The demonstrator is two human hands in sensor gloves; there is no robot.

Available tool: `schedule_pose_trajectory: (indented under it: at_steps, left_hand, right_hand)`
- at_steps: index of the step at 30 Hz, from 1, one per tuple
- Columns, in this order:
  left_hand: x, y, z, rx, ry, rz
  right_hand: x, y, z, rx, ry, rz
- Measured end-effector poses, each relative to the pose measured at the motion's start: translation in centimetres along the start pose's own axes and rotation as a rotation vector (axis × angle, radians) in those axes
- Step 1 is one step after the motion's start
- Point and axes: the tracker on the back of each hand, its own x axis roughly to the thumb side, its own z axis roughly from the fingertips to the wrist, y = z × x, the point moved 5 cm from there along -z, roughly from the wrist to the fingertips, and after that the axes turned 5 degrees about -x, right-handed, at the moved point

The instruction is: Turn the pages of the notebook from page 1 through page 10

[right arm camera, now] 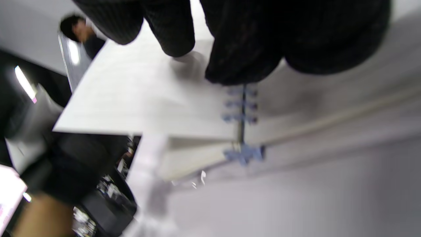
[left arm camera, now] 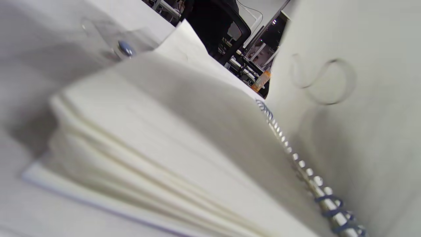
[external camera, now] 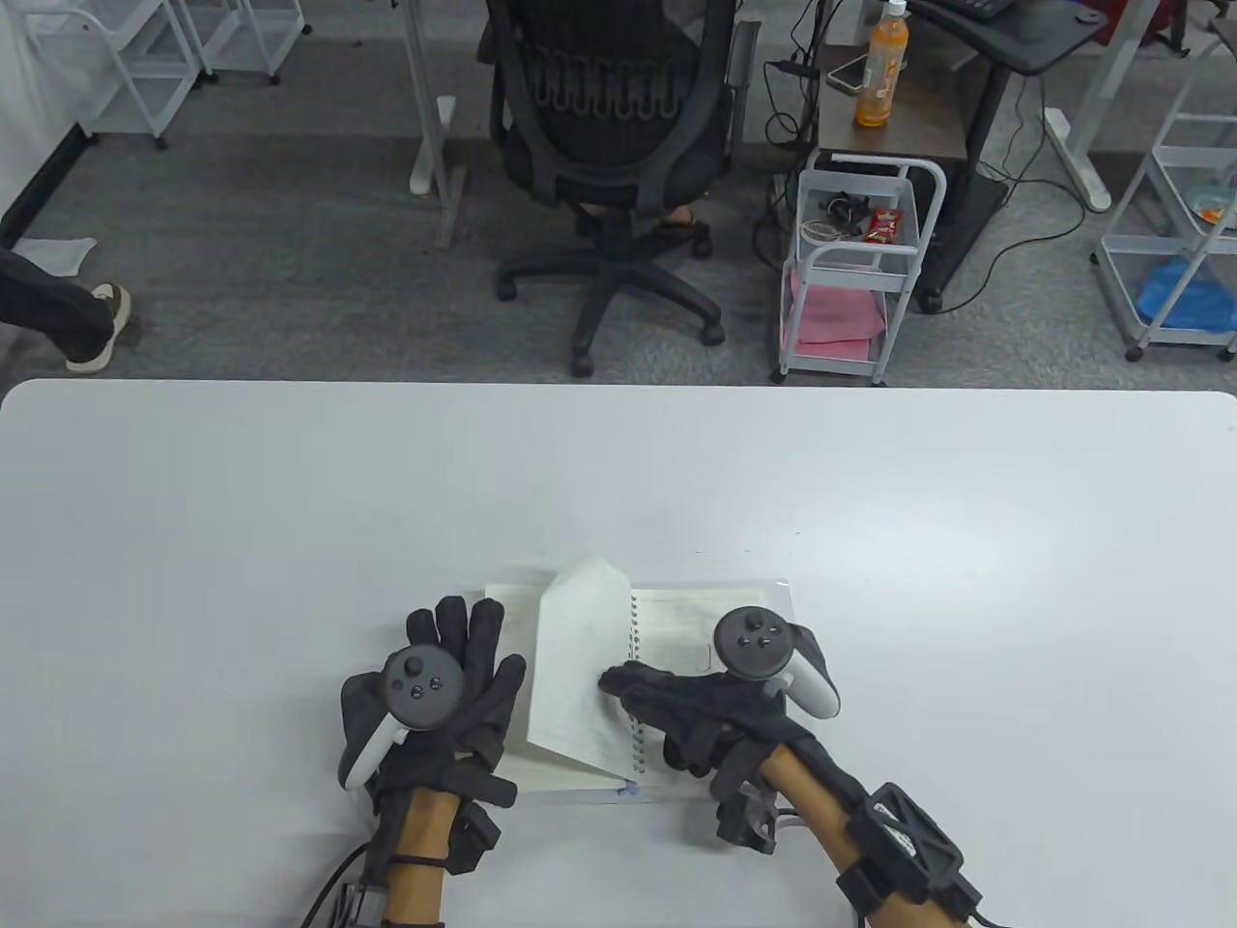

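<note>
spiral notebook [external camera: 667,628] lies open on the counter [external camera: 290,503], one page [external camera: 580,667] raised mid-turn between the hands. right hand [external camera: 715,715] fingers [external camera: 628,681] extended, tips touching that page by the spiral. left hand [external camera: 435,696] fingers spread flat just left of the page, gripping nothing.

No writing can be read anywhere. The open notebook [external camera: 676,619] carries faint printed lines on the page right of its spiral binding [external camera: 635,677], too small to make out. Beyond the table, the orange bottle [external camera: 882,72] has a label, but it is illegible.
</note>
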Motion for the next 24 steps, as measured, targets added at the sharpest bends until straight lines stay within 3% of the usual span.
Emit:
schedule_pose_trajectory:
  at_steps: [6, 11, 16, 24]
  left_hand:
    - [-0.7, 1.1, 0.5, 0.044, -0.002, 0.045]
    - [0.0, 0.4, 0.2, 0.019, -0.012, 0.019]
    - [0.3, 0.1, 0.1, 0.008, -0.015, 0.004]
    - [0.7, -0.9, -0.4, -0.022, -0.012, -0.029]
  right_hand:
    - [1.3, 2.8, -0.2, 0.019, -0.003, 0.230]
    - [1.3, 2.7, -0.1, 0.013, -0.012, 0.223]
    - [1.3, 0.7, 0.1, -0.047, -0.026, 0.158]
    - [-2.5, -5.5, 0.7, -0.281, 0.113, 0.223]
